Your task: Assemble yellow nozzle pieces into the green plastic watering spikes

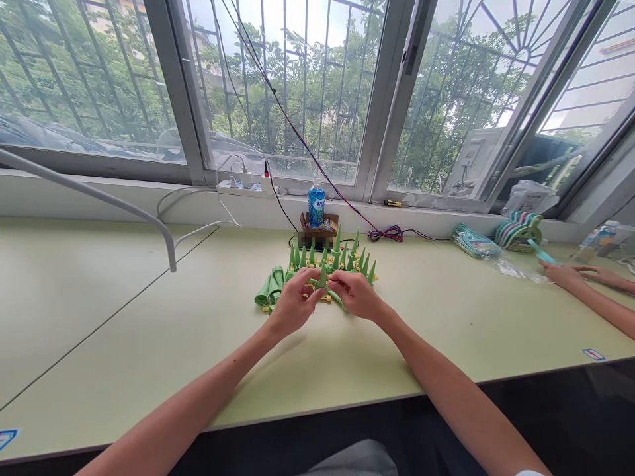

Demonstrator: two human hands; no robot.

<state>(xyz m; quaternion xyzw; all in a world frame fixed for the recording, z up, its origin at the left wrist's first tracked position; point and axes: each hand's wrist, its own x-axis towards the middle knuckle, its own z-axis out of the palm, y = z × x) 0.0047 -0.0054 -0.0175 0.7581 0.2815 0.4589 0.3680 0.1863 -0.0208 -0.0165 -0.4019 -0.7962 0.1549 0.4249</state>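
Note:
My left hand (297, 301) grips a small green pointed cone (322, 274), tip up, between thumb and fingers. From the other side my right hand (357, 294) meets it, fingers pinched at the cone's lower part; what they hold is too small to make out. Behind and around both hands stands a cluster of similar green cones (337, 244) with yellow bits at their bases. Larger rolled green cone pieces (270, 285) lie left of my left hand. A small yellow piece (326, 299) shows just below the hands.
A blue-labelled bottle (316, 205) stands in an open cardboard box (320, 231) by the window. Cables (387, 233) run along the sill. Bagged teal items (476, 241) and stacked hangers (518, 228) lie at right, near another person's hands (565, 274). A white curved tube (124, 201) crosses the left.

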